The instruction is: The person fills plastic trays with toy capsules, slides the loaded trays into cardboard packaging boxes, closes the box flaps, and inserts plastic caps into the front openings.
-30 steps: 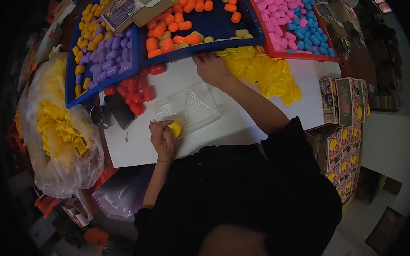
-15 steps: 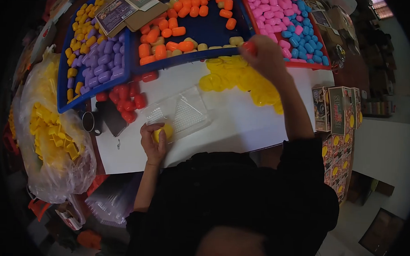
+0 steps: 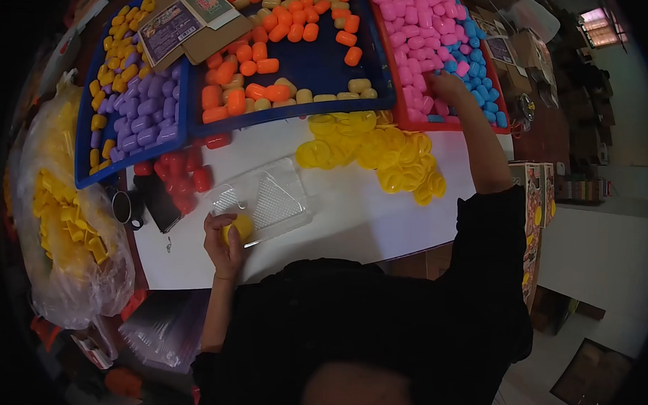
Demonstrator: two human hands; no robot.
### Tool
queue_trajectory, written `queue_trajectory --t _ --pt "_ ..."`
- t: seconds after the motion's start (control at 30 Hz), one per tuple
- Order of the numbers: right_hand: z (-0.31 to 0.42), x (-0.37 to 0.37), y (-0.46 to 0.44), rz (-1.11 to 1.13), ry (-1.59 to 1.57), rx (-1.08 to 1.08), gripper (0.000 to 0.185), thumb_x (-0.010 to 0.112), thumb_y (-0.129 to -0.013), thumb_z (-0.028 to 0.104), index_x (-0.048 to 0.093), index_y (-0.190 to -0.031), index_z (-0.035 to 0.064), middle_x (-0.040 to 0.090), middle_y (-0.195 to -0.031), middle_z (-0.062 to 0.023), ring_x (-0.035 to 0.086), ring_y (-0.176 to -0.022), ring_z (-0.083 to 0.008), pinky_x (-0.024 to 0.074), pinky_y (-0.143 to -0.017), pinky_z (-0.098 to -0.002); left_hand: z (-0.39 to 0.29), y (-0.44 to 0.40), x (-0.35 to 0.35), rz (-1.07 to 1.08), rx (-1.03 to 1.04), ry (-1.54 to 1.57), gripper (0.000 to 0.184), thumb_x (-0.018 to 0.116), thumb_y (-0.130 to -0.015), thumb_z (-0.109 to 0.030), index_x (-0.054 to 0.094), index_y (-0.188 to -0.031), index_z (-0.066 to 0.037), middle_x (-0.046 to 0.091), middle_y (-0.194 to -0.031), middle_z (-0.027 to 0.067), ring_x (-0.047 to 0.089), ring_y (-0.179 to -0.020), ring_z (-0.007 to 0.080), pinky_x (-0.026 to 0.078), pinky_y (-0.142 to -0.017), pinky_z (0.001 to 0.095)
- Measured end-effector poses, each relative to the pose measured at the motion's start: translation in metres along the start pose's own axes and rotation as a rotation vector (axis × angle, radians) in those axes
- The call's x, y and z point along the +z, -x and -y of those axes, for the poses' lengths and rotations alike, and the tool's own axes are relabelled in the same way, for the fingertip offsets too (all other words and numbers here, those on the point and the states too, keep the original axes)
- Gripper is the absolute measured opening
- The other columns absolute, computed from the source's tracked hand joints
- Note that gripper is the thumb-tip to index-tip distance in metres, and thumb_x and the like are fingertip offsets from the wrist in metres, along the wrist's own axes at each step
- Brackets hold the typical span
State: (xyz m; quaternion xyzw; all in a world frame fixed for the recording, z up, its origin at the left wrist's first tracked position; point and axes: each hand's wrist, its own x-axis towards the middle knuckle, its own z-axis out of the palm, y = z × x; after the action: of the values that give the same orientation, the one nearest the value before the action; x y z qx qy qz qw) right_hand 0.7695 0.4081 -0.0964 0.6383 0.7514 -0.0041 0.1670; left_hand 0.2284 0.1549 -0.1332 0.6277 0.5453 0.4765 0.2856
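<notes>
My left hand (image 3: 222, 245) is curled around a round yellow piece (image 3: 240, 229) at the near-left corner of a clear plastic blister tray (image 3: 274, 201). That tray lies on the white table. My right hand (image 3: 450, 91) reaches far forward over the red tray (image 3: 448, 126), among pink capsules (image 3: 415, 45) and blue capsules (image 3: 478, 69). Its fingers are bent downward, and what they hold is hidden. Nearer me, yellow discs (image 3: 390, 155) lie in a loose heap. Red capsules (image 3: 182, 176) are grouped left of the blister tray.
A blue tray (image 3: 299, 109) holds orange and beige capsules; another blue tray (image 3: 129, 160) holds purple and yellow ones. Cards and cardboard (image 3: 191, 26) rest across both. At left are a dark mug (image 3: 124, 206), a phone-like black slab (image 3: 158, 202) and a bag of yellow parts (image 3: 66, 222).
My right hand, earlier at the blue tray's edge with a red-orange piece, has moved right and forward into the red tray. My left hand still holds the yellow piece. The whole view has shifted.
</notes>
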Motion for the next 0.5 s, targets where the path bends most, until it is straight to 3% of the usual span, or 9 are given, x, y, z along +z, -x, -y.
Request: queue_trajectory --t 0.13,0.2,0.23,0.3,0.4,0.47,0.5 --pt "-0.008 -0.006 -0.002 0.081 0.051 0.033 0.034 0.055 -0.077 0.017 0.05 -0.109 0.0046 0.051 -0.11 -0.025 0.058 -0.089 -0.0398 0.0494 -0.075 -0.0445 0.002 0.002 0.0 -0.001 0.003 -0.011 0.01 0.052 -0.085 -0.012 0.05 -0.091 -0.005 0.062 -0.09 0.0115 0.056 -0.091 0.0233 0.023 -0.104 0.0466" --pt "-0.004 -0.018 0.002 -0.194 0.014 0.163 0.032 0.053 -0.079 0.018 0.05 -0.107 0.0041 0.053 -0.107 -0.0233 0.059 -0.089 -0.0386 0.0508 -0.069 -0.0447 0.002 0.001 0.0 -0.025 0.009 -0.028 0.009 0.052 -0.084 -0.01 0.051 -0.091 -0.005 0.062 -0.09 0.0115 0.057 -0.091 0.0233 0.023 -0.104 0.0468" --pt "-0.004 -0.017 -0.003 -0.194 0.014 0.149 0.032 0.053 -0.079 0.018 0.05 -0.107 0.0041 0.053 -0.107 -0.0233 0.059 -0.089 -0.0386 0.0508 -0.069 -0.0447 -0.002 0.001 0.001 -0.038 0.036 -0.093 0.009 0.052 -0.084 -0.009 0.052 -0.091 -0.005 0.062 -0.091 0.0114 0.057 -0.09 0.0237 0.024 -0.103 0.0471" --pt "-0.007 -0.007 -0.006 -0.337 0.201 0.067 0.017 0.053 -0.08 0.017 0.056 -0.092 0.0064 0.055 -0.094 -0.0182 0.06 -0.078 -0.0307 0.05 -0.061 -0.0427 -0.008 0.002 0.001 -0.049 0.058 -0.166 0.009 0.053 -0.083 -0.007 0.053 -0.092 -0.005 0.063 -0.091 0.0113 0.057 -0.089 0.0241 0.024 -0.103 0.0475" --pt "-0.023 0.024 -0.027 -0.498 0.38 0.037 0.013 0.052 -0.08 0.015 0.057 -0.09 0.008 0.054 -0.091 -0.0155 0.059 -0.073 -0.0272 0.048 -0.056 -0.0395 -0.015 0.003 0.005 -0.134 0.063 -0.261 0.01 0.053 -0.081 -0.005 0.056 -0.091 -0.006 0.062 -0.092 0.0106 0.057 -0.088 0.0251 0.025 -0.102 0.048" --pt "-0.027 0.028 -0.034 -0.366 0.6 -0.007 0.011 0.05 -0.081 0.013 0.057 -0.087 0.0081 0.053 -0.09 -0.0127 0.058 -0.074 -0.0256 0.0464 -0.053 -0.0368 -0.015 0.006 0.007 -0.169 0.058 -0.251 0.011 0.054 -0.08 -0.004 0.056 -0.091 -0.006 0.061 -0.092 0.0098 0.057 -0.087 0.0253 0.026 -0.101 0.0482" --pt "-0.036 0.035 -0.033 -0.42 0.623 -0.082 0.012 0.051 -0.08 0.013 0.057 -0.089 0.0079 0.054 -0.09 -0.0118 0.058 -0.076 -0.0255 0.0471 -0.054 -0.037 -0.015 0.008 0.008 -0.194 0.039 -0.267 0.011 0.054 -0.08 -0.004 0.056 -0.091 -0.006 0.061 -0.092 0.0098 0.057 -0.087 0.0253 0.026 -0.101 0.0482"
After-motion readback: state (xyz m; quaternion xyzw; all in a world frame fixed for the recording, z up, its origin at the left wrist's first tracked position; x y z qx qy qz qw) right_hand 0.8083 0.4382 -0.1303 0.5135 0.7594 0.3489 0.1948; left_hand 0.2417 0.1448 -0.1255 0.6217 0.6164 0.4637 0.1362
